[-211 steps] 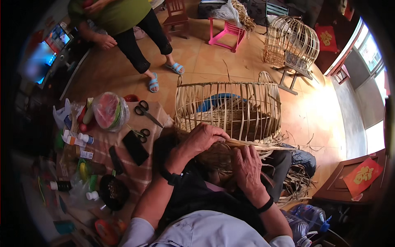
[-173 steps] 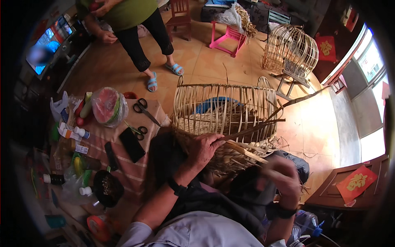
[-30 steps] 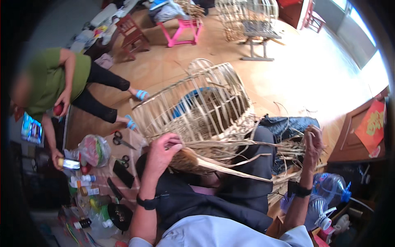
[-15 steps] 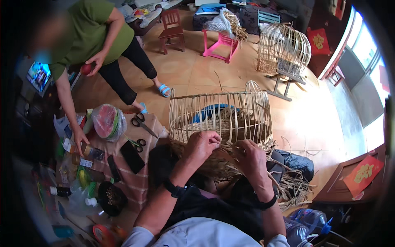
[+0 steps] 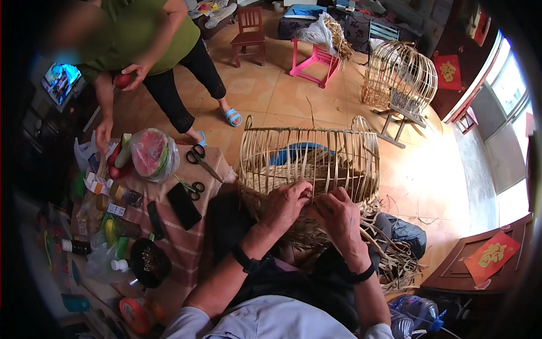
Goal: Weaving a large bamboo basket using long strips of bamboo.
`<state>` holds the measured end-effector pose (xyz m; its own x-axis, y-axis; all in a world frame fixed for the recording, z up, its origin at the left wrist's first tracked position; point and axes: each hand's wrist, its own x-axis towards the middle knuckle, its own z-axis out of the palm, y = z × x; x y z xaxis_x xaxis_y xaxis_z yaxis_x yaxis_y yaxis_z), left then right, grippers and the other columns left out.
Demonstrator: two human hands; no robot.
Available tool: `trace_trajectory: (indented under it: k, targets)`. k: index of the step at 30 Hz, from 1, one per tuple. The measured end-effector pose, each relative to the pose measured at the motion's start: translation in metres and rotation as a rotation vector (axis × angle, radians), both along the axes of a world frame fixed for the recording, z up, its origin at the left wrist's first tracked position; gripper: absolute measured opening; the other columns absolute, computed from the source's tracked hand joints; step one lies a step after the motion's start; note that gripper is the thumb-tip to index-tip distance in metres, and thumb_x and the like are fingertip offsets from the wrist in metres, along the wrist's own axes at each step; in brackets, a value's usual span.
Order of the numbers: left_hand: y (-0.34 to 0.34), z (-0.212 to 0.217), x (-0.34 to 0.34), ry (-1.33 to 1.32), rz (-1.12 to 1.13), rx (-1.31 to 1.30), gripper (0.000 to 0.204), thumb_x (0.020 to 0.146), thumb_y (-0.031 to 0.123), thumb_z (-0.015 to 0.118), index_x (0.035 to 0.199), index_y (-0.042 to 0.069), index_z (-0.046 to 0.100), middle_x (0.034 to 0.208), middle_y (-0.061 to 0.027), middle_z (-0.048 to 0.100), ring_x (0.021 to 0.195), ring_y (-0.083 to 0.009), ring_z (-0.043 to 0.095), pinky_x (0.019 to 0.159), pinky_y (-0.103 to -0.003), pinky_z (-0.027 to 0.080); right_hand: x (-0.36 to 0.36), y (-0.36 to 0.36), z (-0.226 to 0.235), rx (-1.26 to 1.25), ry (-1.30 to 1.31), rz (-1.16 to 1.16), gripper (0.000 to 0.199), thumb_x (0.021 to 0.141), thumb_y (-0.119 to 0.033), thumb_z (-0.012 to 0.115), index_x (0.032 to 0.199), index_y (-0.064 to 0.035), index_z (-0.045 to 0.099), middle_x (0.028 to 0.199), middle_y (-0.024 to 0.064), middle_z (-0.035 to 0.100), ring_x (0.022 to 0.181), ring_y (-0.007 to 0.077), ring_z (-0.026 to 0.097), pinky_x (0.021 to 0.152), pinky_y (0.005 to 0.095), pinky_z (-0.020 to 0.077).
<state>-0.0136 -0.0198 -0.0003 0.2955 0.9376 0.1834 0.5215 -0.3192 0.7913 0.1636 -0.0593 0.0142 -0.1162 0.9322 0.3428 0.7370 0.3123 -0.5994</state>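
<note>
Both hands, left hand [image 5: 288,204] and right hand [image 5: 337,213], pinch strips on a half-woven, open-ribbed bamboo basket [image 5: 309,164]; upper ribs remain bare.

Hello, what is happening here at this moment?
A person sits weaving a half-made bamboo basket on their lap. Both the left hand and the right hand press together on the woven strips at its near lower edge. Loose strips lie by the right knee. On the left, a low table carries scissors, a wrapped watermelon half and bottles. Another person in green stands by it, holding a red fruit.
</note>
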Motion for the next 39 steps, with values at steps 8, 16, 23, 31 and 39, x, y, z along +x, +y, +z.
trace_trajectory:
  k: [8,16,23,31,39]
  targets:
    - [-0.006,-0.017,-0.012,0.039,-0.127,0.208,0.016,0.087,-0.002,0.068,0.100,0.004,0.065,0.090,-0.0148,0.068,0.087,-0.0337,0.069,0.072,-0.039,0.055,0.024,-0.019,0.014,0.031,-0.082,0.095,0.025,0.076,-0.018,0.083,0.099,-0.0144,0.074,0.092,0.0072,0.061,0.082,0.0261,0.064,0.067,0.0387,0.0553]
    - [0.006,-0.004,-0.013,-0.036,-0.258,0.165,0.018,0.092,0.000,0.060,0.107,0.003,0.069,0.094,-0.0167,0.071,0.089,-0.0346,0.071,0.074,-0.037,0.056,0.022,-0.033,0.005,0.153,-0.151,-0.027,0.027,0.073,-0.013,0.079,0.097,-0.0094,0.069,0.096,0.0098,0.060,0.092,0.0330,0.061,0.077,0.0409,0.0521]
    - [0.016,-0.010,-0.002,-0.096,-0.252,0.124,0.020,0.086,0.005,0.062,0.102,0.006,0.075,0.095,-0.0142,0.073,0.092,-0.0344,0.071,0.080,-0.039,0.056,0.005,-0.049,-0.025,-0.134,-0.079,-0.112,0.031,0.083,-0.006,0.069,0.113,-0.0068,0.062,0.101,0.0195,0.066,0.097,0.0417,0.065,0.079,0.0505,0.0531]
    - [0.012,-0.007,-0.004,-0.116,-0.293,0.032,0.012,0.085,0.005,0.066,0.095,0.003,0.071,0.091,-0.0141,0.070,0.090,-0.0333,0.069,0.079,-0.041,0.053,0.003,-0.059,-0.020,-0.567,0.444,-0.087,0.019,0.090,-0.011,0.067,0.106,-0.0016,0.061,0.080,0.0088,0.060,0.069,0.0211,0.058,0.062,0.0331,0.0435]
    - [-0.013,0.014,-0.023,0.019,-0.401,0.176,0.023,0.083,0.004,0.069,0.106,0.005,0.069,0.101,-0.0124,0.062,0.093,-0.0342,0.067,0.080,-0.042,0.055,0.037,-0.087,-0.011,-0.829,0.858,0.086,0.047,0.104,-0.015,0.057,0.150,-0.0129,0.044,0.138,0.0108,0.060,0.112,0.0191,0.061,0.096,0.0347,0.0491]
